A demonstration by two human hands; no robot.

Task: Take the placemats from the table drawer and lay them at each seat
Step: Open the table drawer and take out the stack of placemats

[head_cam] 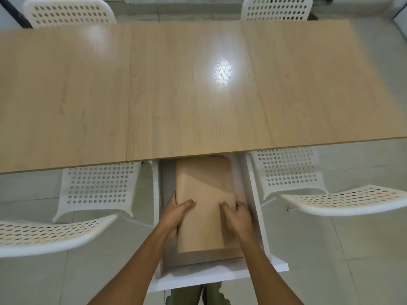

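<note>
A white drawer stands pulled out from under the near edge of the light wooden table. Inside it lies a stack of tan placemats, with their far ends reaching back under the tabletop. My left hand grips the stack's left edge, thumb on top and fingers curled under the side. My right hand holds the right edge the same way. The top mat looks slightly raised from those beneath it.
Two white perforated chairs flank the drawer, one at the left and one at the right. Two more chairs stand across the table. The floor is pale tile.
</note>
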